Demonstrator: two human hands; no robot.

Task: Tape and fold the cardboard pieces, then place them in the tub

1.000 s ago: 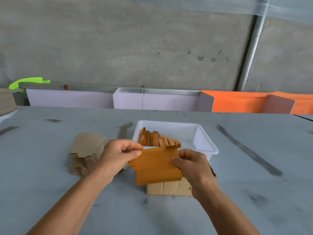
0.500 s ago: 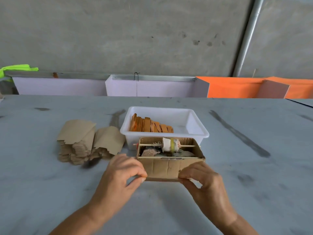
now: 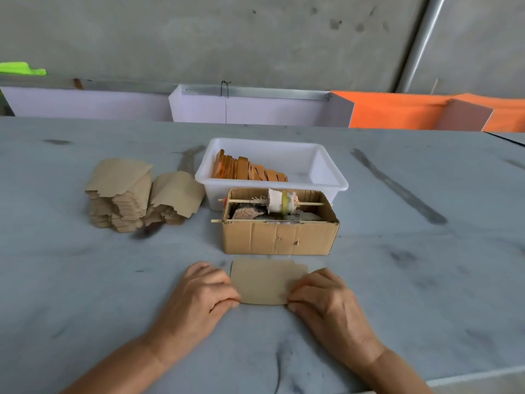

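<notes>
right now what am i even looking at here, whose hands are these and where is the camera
There is no machine here: a person works with two bare hands, and one wide camera on their head looks forward and down. The left hand and right hand each pinch a near corner of a flat cardboard piece lying on the grey table. Just beyond it stands an open cardboard box with a tape roll on a stick across its top. Behind that is a white tub holding orange folded pieces. To the left lies a stack of cardboard pieces.
</notes>
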